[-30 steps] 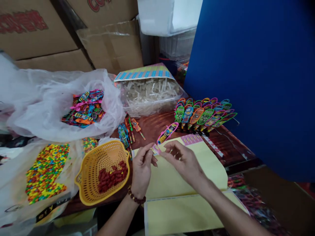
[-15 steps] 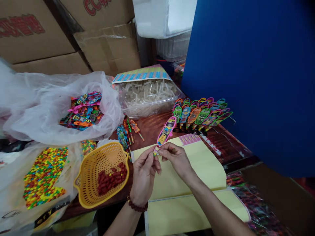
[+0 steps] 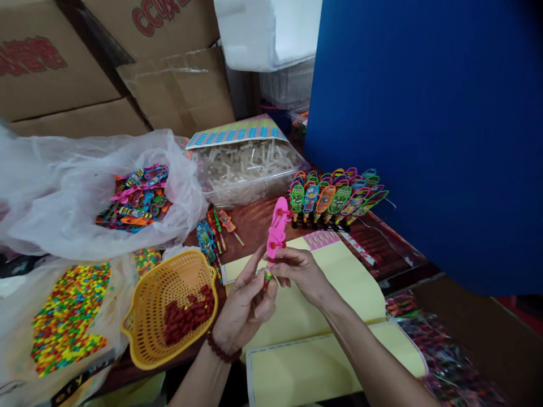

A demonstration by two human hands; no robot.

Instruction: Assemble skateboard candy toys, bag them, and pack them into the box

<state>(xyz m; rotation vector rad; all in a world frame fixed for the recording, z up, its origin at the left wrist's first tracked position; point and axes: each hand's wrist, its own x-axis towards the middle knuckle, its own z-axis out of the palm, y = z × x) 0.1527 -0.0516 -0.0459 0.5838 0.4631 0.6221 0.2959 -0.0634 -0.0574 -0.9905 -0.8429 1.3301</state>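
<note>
A pink toy skateboard (image 3: 277,229) stands upright between my hands, its plain underside and red wheels facing me. Below it, a short candy-filled tube (image 3: 267,276) joins its lower end. My left hand (image 3: 246,297), with a beaded bracelet on the wrist, is closed around that tube. The fingers of my right hand (image 3: 299,271) pinch the joint at the skateboard's lower end; the fingertips partly hide it. Under both hands lie sheets of yellow paper (image 3: 297,362).
A black rack holds rows of toy skateboards (image 3: 326,199) at the right. Finished-looking skateboard tubes (image 3: 206,240) lie left of centre. A yellow basket (image 3: 144,305) contains red pieces. Beyond are a bag of candies (image 3: 72,316), a bag of skateboards (image 3: 136,198) and a box of clear tubes (image 3: 250,164).
The skateboard has turned over, from its printed face to its pink underside with the wheels. Both hands still hold it, and the camera view has shifted slightly.
</note>
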